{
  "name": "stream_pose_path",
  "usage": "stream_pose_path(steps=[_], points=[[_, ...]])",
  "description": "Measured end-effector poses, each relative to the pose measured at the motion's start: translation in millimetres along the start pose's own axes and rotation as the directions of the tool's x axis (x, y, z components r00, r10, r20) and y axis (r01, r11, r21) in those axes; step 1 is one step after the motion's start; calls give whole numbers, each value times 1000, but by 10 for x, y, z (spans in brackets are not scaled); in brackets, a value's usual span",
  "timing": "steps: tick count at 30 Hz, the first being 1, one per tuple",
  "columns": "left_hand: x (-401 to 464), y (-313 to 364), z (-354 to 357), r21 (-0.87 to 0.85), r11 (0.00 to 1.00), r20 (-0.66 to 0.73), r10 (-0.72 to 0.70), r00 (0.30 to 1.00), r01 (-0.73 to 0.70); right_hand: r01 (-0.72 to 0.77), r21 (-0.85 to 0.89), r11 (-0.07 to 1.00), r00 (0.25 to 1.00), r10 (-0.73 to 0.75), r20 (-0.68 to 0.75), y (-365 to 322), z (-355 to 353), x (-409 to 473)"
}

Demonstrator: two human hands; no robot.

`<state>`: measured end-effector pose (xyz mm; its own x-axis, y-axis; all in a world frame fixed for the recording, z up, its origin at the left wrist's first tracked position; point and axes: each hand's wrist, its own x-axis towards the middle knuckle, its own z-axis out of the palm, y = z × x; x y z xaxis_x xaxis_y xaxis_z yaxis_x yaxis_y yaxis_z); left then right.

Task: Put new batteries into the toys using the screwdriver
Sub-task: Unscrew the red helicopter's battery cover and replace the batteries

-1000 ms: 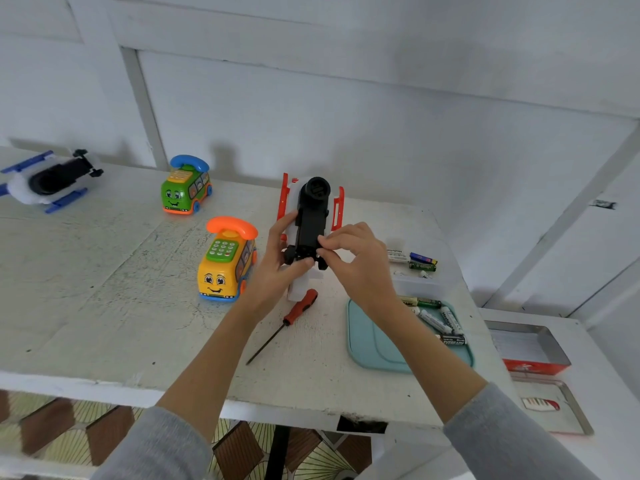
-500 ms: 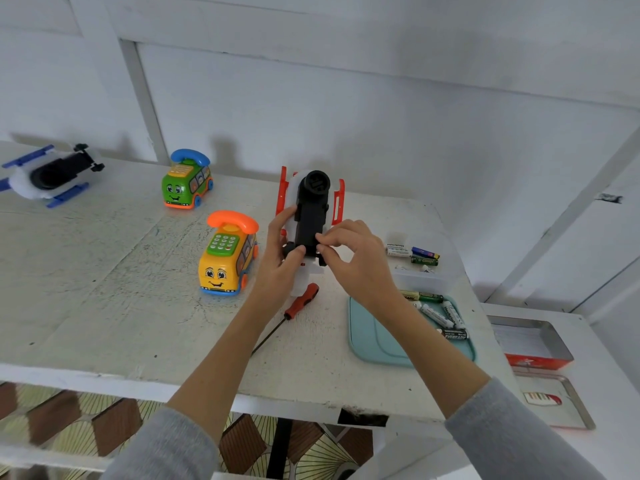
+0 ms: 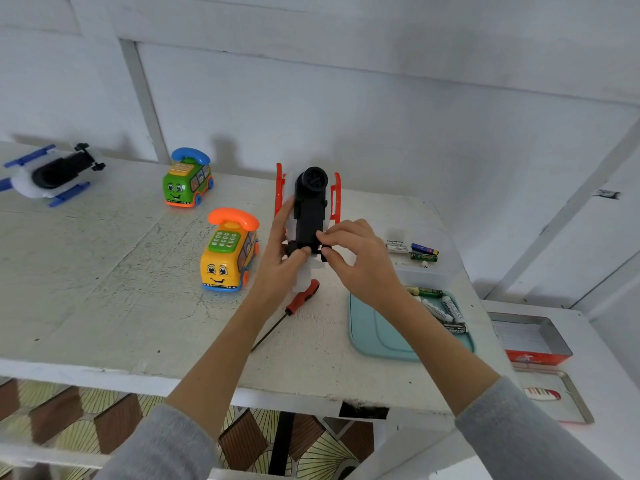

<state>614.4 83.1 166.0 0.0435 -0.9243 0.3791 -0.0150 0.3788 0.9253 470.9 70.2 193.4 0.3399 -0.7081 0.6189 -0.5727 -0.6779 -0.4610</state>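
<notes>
Both hands, left (image 3: 282,263) and right (image 3: 363,261), grip the upturned toy (image 3: 309,211); screwdriver (image 3: 300,299) lies just below the left fingers, shaft pointing toward the person.

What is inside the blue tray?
Some batteries lie at the far right end of the blue tray. The right arm crosses over the tray's middle, so anything under it is hidden. The near left part looks bare.

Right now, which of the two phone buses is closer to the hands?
The yellow bus with the orange handset, just beside the left hand. The green bus with the blue handset stands farther back toward the wall.
</notes>
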Motion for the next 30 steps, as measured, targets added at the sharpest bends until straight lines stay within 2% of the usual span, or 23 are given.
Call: stream_pose_path(steps=[5,8,14,18,20,24,30], points=[[25,-71,-51,20,1000,-19,-15,1000,15,-47,42,998,995,43,91,-2,-33,17],[58,-76,-47,33,999,-38,-1,999,3,-62,63,996,994,56,97,11,-52,40],[95,-167,-54,21,999,-118,46,992,-43,-84,100,991,996,82,28,55,-80,-11],[103,-172,-40,39,998,-116,62,991,-58,-107,101,989,992,113,-59,81,-66,-121],[122,-184,-34,53,997,-108,62,992,-57,-105,98,990,992,111,-57,101,-42,-189],[157,-207,-48,76,996,-100,62,993,-55,-122,106,987,986,108,128,109,42,-328],[201,-226,-119,70,995,-102,73,992,-66,-135,74,988,914,96,394,76,218,-403]])
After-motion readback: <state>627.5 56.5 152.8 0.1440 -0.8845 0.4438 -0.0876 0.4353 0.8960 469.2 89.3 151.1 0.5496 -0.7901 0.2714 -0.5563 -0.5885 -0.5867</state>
